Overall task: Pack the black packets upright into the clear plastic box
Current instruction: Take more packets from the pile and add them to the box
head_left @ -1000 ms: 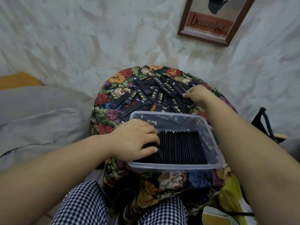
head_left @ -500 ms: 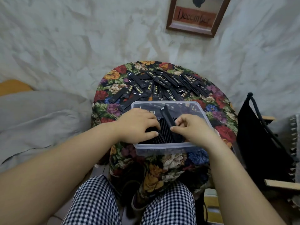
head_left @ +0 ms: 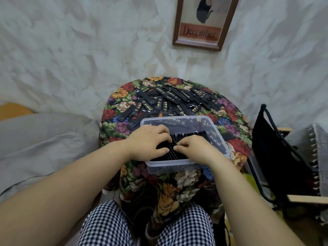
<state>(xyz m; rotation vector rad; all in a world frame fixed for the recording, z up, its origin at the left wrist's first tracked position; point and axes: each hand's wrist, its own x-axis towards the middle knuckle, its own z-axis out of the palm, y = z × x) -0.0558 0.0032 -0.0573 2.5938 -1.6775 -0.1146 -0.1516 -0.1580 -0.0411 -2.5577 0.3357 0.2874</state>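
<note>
The left hand [head_left: 150, 142] lies curled over the row of upright black packets [head_left: 188, 136] inside the clear rectangular plastic box [head_left: 177, 165], its fingers hooked over their top edges and its thumb against the near side, holding that part of the row back. The right hand [head_left: 195, 148] meets it fingertip to fingertip, thumb and forefinger drawn together at the packet tops; whether they clamp a single packet or only press on the edges I cannot tell. To do this step well, the left hand should probably keep the gap open while the right slides its packet straight down, then both squeeze the row together so nothing leans. Just beyond the hands, flat packets line the far and right walls of the box, which may crowd the row as it grows. Further beyond lies the loose pile of black foil packets [head_left: 174, 102] on the round floral-clothed table [head_left: 237, 144], within reach. Right of the grip stands a black folding chair [head_left: 276, 148], left of it grey bedding [head_left: 39, 139]; neither obstructs.
</note>
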